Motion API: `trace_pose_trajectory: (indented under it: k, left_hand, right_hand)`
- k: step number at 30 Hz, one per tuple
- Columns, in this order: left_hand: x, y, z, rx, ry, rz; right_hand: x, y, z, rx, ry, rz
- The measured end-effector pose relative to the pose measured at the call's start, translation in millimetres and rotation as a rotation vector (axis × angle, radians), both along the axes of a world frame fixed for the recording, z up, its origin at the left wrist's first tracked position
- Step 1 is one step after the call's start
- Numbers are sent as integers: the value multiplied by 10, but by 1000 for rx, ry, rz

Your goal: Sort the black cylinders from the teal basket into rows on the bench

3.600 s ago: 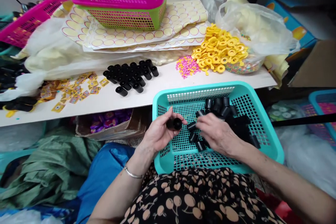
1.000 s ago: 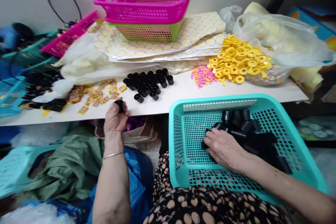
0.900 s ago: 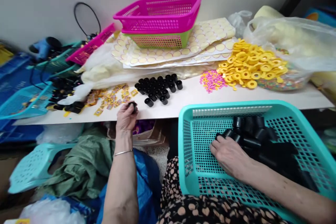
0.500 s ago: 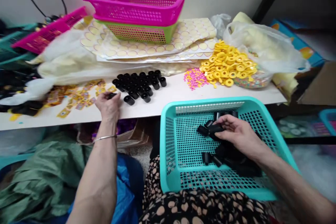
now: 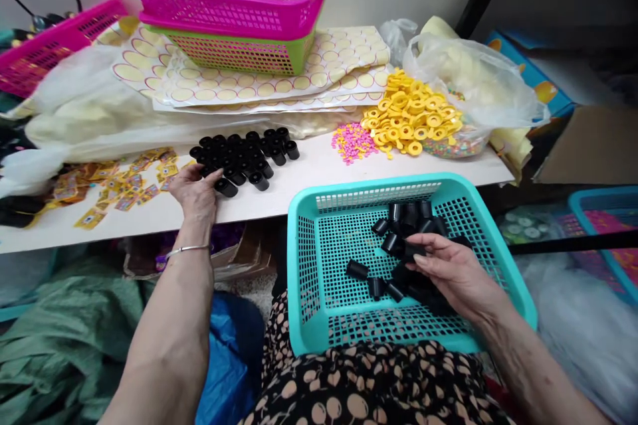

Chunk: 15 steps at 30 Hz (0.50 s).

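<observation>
Standing in a close cluster on the white table are several short black plastic cylinders (image 5: 259, 180), hollow at the top. My left hand (image 5: 194, 194) is at the left front of that cluster, thumb and fingers closed around one black cylinder that is mostly covered. Inside the turquoise basket (image 5: 310, 339) on my lap, more black cylinders (image 5: 357, 269) lie loose, most of them heaped on the right. My right hand (image 5: 451, 272) reaches in from the right, its thumb and fingertips closed on a black cylinder (image 5: 413, 251) above the heap.
Small yellow printed packets (image 5: 124, 189) lie left of the cluster. Yellow ring-shaped pieces (image 5: 411, 116) and tiny pink pieces (image 5: 353, 142) are piled at right. Behind, a pink basket (image 5: 224, 6) sits in a green basket (image 5: 239, 53) on sheets with round cut-outs (image 5: 343, 56).
My left hand has brought its cylinder up against the standing cluster. My right hand has shifted among the basket's cylinders, some of which have spread apart. The whole view has shifted slightly.
</observation>
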<state>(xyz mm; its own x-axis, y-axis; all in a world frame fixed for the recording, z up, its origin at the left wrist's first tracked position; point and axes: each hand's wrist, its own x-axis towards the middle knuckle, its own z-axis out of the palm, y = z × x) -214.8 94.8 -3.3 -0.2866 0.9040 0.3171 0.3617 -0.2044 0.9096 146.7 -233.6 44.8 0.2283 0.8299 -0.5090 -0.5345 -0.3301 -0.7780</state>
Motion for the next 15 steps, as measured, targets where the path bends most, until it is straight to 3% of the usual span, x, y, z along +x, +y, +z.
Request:
trace_pose_trajectory:
  k: [7, 9, 11, 13, 15]
  left_hand:
    - [-105, -91, 85, -12, -161, 94]
    - [-60, -241, 208, 106, -195, 172]
    - [129, -513, 388, 322, -200, 216]
    - [476, -911, 592, 441, -153, 110]
    - [933, -1378, 757, 299, 28, -240]
  right_hand:
    - [79, -100, 11, 82, 75, -98]
    - [113, -133, 16, 109, 92, -129]
    - [141, -169, 19, 136, 96, -154]
    - [156, -204, 23, 155, 95, -165]
    - [156, -234, 28, 167, 91, -167]
